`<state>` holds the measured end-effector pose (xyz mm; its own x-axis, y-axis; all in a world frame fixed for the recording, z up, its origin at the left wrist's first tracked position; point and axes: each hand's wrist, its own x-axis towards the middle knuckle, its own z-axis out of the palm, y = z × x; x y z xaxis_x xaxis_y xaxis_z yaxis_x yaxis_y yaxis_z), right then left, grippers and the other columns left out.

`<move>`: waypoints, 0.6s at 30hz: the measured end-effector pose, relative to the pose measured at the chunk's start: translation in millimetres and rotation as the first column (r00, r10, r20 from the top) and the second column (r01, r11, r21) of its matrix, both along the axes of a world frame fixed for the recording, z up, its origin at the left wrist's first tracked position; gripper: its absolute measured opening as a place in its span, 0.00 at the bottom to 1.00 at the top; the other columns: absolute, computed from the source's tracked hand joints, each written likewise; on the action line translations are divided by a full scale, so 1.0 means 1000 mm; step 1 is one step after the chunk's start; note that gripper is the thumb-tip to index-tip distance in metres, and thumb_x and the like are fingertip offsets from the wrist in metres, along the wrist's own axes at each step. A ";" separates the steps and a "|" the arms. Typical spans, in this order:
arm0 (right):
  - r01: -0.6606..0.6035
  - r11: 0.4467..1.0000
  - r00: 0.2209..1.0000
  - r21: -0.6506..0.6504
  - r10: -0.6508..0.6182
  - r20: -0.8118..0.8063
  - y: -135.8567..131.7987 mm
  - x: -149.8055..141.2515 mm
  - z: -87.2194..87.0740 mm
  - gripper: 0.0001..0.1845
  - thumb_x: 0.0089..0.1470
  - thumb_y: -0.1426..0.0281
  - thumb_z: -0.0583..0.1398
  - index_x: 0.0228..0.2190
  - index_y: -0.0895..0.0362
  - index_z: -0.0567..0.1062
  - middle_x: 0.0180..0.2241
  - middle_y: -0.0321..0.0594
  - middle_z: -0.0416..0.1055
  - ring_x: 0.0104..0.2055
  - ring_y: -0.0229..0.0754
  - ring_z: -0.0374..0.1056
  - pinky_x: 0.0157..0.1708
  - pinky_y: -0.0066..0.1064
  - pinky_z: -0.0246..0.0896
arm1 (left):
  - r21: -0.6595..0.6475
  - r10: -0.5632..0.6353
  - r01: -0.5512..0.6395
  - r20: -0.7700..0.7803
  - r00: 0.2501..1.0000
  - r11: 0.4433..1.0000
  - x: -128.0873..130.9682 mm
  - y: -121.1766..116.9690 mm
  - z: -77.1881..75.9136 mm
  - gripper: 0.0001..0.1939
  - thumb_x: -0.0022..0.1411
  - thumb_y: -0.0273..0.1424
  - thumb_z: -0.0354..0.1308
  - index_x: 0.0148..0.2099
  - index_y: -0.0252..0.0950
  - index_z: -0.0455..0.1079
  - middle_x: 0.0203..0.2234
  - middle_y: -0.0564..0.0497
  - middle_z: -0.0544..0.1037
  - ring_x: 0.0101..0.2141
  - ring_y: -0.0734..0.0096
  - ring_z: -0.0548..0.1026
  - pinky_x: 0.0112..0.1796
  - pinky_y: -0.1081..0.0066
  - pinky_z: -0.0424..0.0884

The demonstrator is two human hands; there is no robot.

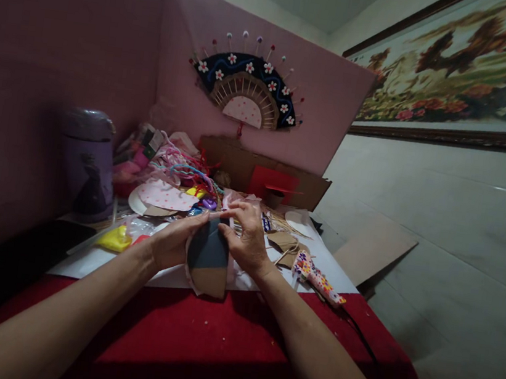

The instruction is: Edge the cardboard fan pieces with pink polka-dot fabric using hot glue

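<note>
Between both hands I hold a curved piece of cardboard [210,249], dark grey-blue above and bare brown below, with pale fabric along its edge. My left hand [179,236] grips its left side, thumb near the top. On the upper right, my right hand [247,232] has its fingers closed at the top edge, where a bit of the pale cloth lies. A pink dotted fabric-covered piece [166,195] lies beyond my left hand. To the right of my right hand is a flower-patterned glue gun [318,280] with a black cord.
A purple container [89,162] stands at the left. Pipe cleaners [186,165] are heaped behind the hands. A decorated fan [248,86] is mounted on the pink board [180,37]. A yellow packet [115,238] and cardboard scraps [284,243] lie on white paper over the red cloth [197,331].
</note>
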<state>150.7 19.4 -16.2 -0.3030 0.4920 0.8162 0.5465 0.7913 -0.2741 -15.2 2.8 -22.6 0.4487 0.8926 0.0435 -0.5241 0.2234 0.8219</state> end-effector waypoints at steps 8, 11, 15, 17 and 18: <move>-0.011 1.000 1.000 -0.012 0.011 -0.010 0.001 0.001 0.000 0.07 0.49 0.70 0.62 0.34 0.54 0.74 0.43 0.43 0.67 0.48 0.48 0.59 0.50 0.42 0.53 | 0.066 -0.039 0.040 -0.021 0.999 0.997 0.001 -0.004 0.002 0.22 0.57 0.24 0.58 0.55 0.35 0.67 0.33 0.45 0.80 0.28 0.71 0.77 0.31 0.74 0.73; -0.065 0.995 0.995 -0.069 0.060 -0.074 0.005 0.001 -0.002 0.08 0.49 0.69 0.61 0.34 0.55 0.73 0.42 0.43 0.67 0.48 0.47 0.60 0.50 0.41 0.53 | 0.095 -0.038 0.044 -0.055 0.998 0.994 0.001 -0.005 0.002 0.29 0.52 0.18 0.60 0.57 0.38 0.65 0.35 0.47 0.80 0.29 0.71 0.77 0.33 0.75 0.73; -0.318 0.888 0.910 -0.332 0.188 -0.369 0.011 -0.001 -0.007 0.20 0.55 0.55 0.55 0.42 0.57 0.69 0.41 0.45 0.69 0.45 0.45 0.65 0.44 0.37 0.60 | 0.146 -0.010 0.015 -0.035 0.999 0.989 -0.001 -0.003 0.005 0.30 0.52 0.19 0.59 0.57 0.39 0.64 0.39 0.45 0.79 0.33 0.69 0.77 0.36 0.73 0.72; -0.497 0.725 0.833 -0.477 0.244 -0.497 0.013 -0.003 -0.009 0.29 0.54 0.46 0.48 0.42 0.57 0.69 0.36 0.44 0.72 0.40 0.44 0.68 0.38 0.35 0.63 | 0.188 0.009 -0.005 -0.019 1.000 0.982 -0.003 -0.001 0.007 0.30 0.52 0.19 0.59 0.58 0.39 0.64 0.41 0.45 0.78 0.34 0.68 0.77 0.36 0.73 0.73; -0.567 0.633 0.799 -0.527 0.268 -0.538 0.013 -0.004 -0.010 0.33 0.53 0.43 0.45 0.41 0.57 0.71 0.33 0.43 0.72 0.37 0.44 0.69 0.36 0.34 0.64 | 0.206 0.026 -0.024 -0.008 1.000 0.978 -0.004 -0.001 0.008 0.30 0.52 0.19 0.59 0.57 0.39 0.64 0.41 0.46 0.78 0.34 0.68 0.77 0.36 0.72 0.73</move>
